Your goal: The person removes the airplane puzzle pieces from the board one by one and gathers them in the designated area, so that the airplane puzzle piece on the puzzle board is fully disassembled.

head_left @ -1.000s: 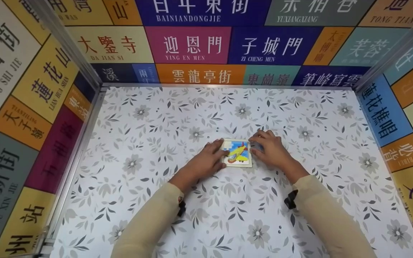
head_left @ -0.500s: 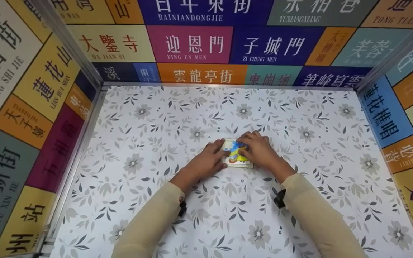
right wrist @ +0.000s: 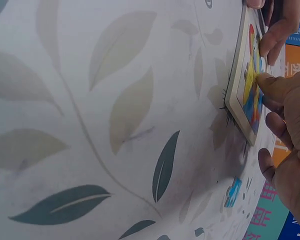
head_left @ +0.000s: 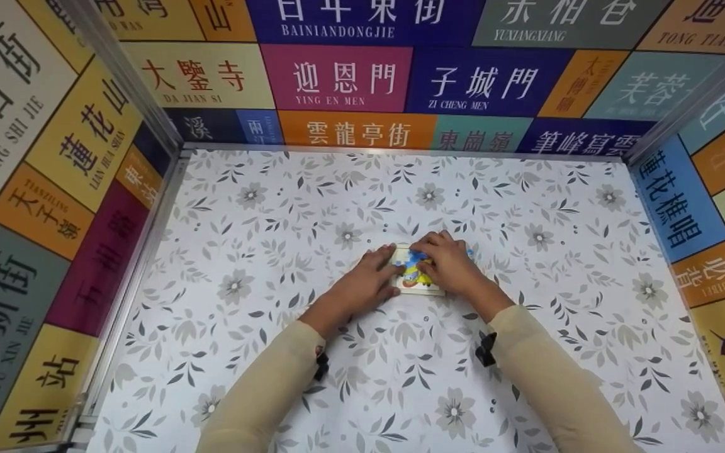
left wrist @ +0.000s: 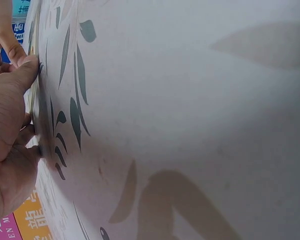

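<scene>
A small framed picture puzzle (head_left: 420, 291) with a yellow aeroplane lies on the patterned surface. My left hand (head_left: 365, 283) grips its left side, with a finger over the picture. My right hand (head_left: 457, 267) covers the upper right part, hiding some of the image. In the right wrist view, a fingertip of the right hand (right wrist: 295, 115) touches the face of the puzzle (right wrist: 250, 90), while its other fingers hang loosely bent. A small blue piece (right wrist: 233, 193) lies off the frame, below that hand in this view.
White floral paper (head_left: 312, 207) covers the table around both hands. Upright panels with coloured blocks and lettering (head_left: 337, 78) stand along the back and both sides, joined by metal corner posts.
From beside the frame's right edge, my right hand has moved left over the picture. A blue piece now shows to its right. My left hand has stayed at the left side.
</scene>
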`<state>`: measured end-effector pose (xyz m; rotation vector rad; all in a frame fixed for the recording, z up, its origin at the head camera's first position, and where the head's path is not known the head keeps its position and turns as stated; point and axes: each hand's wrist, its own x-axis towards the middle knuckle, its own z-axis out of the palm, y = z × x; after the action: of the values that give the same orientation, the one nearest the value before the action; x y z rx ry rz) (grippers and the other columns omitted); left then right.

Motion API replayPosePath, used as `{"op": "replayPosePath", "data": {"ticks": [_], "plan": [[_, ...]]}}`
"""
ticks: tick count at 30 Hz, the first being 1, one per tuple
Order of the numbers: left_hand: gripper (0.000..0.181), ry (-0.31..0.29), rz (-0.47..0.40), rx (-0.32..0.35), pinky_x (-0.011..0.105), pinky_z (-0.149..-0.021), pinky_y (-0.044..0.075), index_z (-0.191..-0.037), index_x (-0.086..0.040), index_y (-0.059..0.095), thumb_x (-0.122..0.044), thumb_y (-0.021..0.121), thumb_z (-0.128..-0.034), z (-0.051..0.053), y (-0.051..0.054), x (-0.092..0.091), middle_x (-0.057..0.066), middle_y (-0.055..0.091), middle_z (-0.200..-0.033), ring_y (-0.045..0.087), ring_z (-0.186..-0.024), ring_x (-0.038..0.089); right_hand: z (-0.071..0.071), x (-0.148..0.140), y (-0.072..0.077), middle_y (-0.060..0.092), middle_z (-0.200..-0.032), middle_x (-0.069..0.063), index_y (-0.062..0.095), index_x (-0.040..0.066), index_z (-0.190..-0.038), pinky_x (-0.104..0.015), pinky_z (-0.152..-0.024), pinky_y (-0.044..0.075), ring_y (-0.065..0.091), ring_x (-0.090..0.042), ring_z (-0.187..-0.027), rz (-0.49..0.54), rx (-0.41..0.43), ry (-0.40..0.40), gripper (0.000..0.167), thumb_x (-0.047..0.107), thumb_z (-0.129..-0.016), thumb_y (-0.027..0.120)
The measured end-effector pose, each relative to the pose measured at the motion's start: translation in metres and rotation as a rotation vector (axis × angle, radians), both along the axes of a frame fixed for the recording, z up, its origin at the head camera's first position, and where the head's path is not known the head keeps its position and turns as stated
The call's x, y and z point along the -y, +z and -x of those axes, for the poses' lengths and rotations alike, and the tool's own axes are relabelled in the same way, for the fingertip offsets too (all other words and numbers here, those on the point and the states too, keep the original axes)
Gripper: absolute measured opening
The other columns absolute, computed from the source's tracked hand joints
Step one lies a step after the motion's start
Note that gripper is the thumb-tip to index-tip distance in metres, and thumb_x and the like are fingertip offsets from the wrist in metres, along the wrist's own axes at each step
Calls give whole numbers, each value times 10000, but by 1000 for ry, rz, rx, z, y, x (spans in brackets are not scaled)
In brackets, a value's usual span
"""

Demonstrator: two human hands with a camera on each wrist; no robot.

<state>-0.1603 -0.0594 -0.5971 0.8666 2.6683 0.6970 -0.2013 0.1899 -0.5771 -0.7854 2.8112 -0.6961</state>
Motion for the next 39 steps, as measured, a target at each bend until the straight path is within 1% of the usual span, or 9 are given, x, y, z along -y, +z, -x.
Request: {"op": "replayPosePath", "data": {"ticks": [6,10,16,20,23,30,34,38,39], "plan": [[530,1,-6,6,492,-1419,182,-1638,-194,550,-395,599,-1150,0,0,0,140,206,-1856,209,-1728,342,1,0,-1,658,-1355,-165,739,94,-1406,-683,-969,446,561,-412,-1238,19,-4,3,337,125,-1070,732],[523,-6,-19,-8,505,-1415,193,-1629,-182,559,-382,607,-1148,0,1,0,155,225,-1848,226,-1722,357,0,0,-1,630,-1343,-177,748,84,-1380,-650,-959,448,548,-413,-1189,44,-6,4,326,78,-1055,737],[526,-16,-41,-19,518,-1412,201,-1622,-160,567,-375,616,-1145,0,2,1,178,243,-1836,249,-1712,375,-1,1,0,601,-1348,-184,749,81,-1371,-629,-1003,464,542,-414,-1175,59,6,2,320,46,-1054,725],[526,-15,-68,0,544,-1409,196,-1619,-143,569,-359,624,-1142,1,0,1,188,240,-1836,246,-1710,394,-1,2,-1,600,-1352,-186,749,77,-1373,-631,-1022,472,549,-416,-1175,63,9,1,322,42,-1054,722],[522,-15,-76,1,562,-1404,207,-1611,-133,576,-342,637,-1137,1,-1,1,199,251,-1830,258,-1702,413,-1,2,-1,602,-1347,-187,750,76,-1367,-628,-1025,483,557,-413,-1166,64,2,3,323,34,-1048,725],[523,-7,-31,-13,521,-1411,204,-1621,-169,570,-372,623,-1142,0,2,0,174,247,-1838,257,-1708,384,0,3,-2,601,-1340,-177,750,77,-1363,-622,-1019,491,577,-410,-1181,74,15,8,316,21,-1054,709],[518,-11,-29,-13,519,-1412,200,-1619,-170,571,-373,618,-1145,0,1,0,171,240,-1841,244,-1715,372,0,3,-1,603,-1355,-179,743,80,-1372,-644,-1013,476,569,-419,-1218,68,10,0,325,29,-1052,716],[511,-22,-58,-16,538,-1410,199,-1607,-149,581,-354,628,-1141,1,-1,1,192,242,-1836,245,-1712,389,0,2,0,631,-1345,-179,745,77,-1367,-660,-1016,467,568,-431,-1225,65,7,-6,316,44,-1053,722],[501,-26,-74,-31,528,-1411,200,-1601,-155,584,-363,615,-1147,2,-6,2,189,251,-1833,255,-1709,386,0,2,-1,636,-1340,-176,748,77,-1364,-657,-1017,468,569,-428,-1222,64,6,-8,313,44,-1054,721]]}}
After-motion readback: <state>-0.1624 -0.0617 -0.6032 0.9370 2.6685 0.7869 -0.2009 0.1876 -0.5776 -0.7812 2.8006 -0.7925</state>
